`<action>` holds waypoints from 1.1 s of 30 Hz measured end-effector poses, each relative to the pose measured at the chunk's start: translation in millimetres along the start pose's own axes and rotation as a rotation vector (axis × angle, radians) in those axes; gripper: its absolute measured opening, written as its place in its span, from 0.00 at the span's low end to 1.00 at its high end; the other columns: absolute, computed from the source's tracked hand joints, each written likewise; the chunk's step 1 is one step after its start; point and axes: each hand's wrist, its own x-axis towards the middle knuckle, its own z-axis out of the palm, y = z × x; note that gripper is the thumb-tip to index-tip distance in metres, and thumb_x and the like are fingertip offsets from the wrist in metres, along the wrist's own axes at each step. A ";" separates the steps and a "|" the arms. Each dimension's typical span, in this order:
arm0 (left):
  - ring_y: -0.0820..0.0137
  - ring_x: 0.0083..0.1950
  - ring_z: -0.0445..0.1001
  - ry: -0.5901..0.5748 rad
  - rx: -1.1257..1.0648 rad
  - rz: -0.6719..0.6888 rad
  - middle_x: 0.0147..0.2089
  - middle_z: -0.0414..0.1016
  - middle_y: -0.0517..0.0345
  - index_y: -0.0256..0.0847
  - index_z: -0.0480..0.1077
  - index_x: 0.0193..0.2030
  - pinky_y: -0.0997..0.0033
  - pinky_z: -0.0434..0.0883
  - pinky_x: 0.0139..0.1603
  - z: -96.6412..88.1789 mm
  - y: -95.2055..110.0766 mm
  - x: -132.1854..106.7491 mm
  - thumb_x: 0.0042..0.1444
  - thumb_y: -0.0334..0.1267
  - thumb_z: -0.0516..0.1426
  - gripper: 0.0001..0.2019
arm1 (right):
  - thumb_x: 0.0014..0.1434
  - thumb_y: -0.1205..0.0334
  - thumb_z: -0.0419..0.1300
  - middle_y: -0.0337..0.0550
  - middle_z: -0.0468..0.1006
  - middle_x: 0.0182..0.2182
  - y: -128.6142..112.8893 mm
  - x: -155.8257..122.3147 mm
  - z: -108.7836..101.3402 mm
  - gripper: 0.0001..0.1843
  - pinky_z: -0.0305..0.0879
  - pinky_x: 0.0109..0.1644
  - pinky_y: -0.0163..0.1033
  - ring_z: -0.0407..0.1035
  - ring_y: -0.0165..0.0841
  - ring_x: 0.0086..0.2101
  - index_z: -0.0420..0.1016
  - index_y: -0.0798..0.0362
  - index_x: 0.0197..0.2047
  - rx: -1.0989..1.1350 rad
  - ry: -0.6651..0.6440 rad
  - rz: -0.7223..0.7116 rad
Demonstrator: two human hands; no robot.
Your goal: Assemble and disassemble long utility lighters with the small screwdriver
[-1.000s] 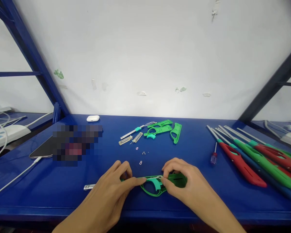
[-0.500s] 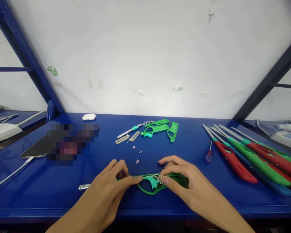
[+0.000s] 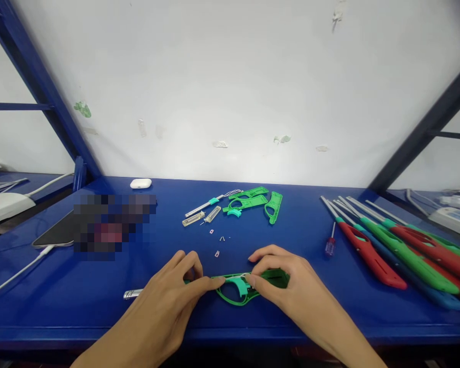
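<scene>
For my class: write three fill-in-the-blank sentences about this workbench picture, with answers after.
1. The left hand and right hand pinch the green plastic lighter shell on the ____ table.
2. The small red-handled screwdriver lies to the right hand's ____.
3. The white oval earbud case lies nearer the ____ hand.
Answers: blue; right; left.

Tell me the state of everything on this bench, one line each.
green lighter shell: open, flat, held by both hands
left hand: pinching its front end
right hand: pinching beside the teal trigger
spare green shells: apart, loose
screwdriver: lying untouched
finished lighters: assembled, side by side
earbud case: shut
</scene>
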 end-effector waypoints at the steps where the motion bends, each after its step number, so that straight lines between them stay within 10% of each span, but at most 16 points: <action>1: 0.62 0.55 0.74 0.001 0.006 -0.003 0.57 0.73 0.58 0.66 0.60 0.74 0.61 0.78 0.55 0.8 -0.8 0.2 0.66 0.18 0.49 0.39 | 0.60 0.53 0.66 0.41 0.83 0.47 0.4 -0.1 0.6 0.11 0.70 0.53 0.47 0.78 0.39 0.41 0.84 0.45 0.28 0.000 0.005 0.002; 16: 0.59 0.60 0.73 0.051 0.060 0.038 0.61 0.73 0.58 0.62 0.65 0.71 0.57 0.76 0.61 6.0 -7.1 -8.8 0.63 0.19 0.50 0.36 | 0.63 0.58 0.63 0.41 0.73 0.44 2.5 -2.0 3.1 0.10 0.68 0.47 0.41 0.75 0.36 0.44 0.82 0.45 0.30 -0.056 0.019 -0.073; 33: 0.64 0.47 0.75 0.092 0.052 0.033 0.50 0.77 0.57 0.54 0.73 0.63 0.67 0.79 0.45 -11.4 11.9 3.4 0.63 0.18 0.44 0.32 | 0.69 0.62 0.59 0.37 0.73 0.44 -3.8 -7.2 0.3 0.09 0.67 0.47 0.41 0.74 0.32 0.39 0.75 0.46 0.35 -0.100 -0.048 -0.089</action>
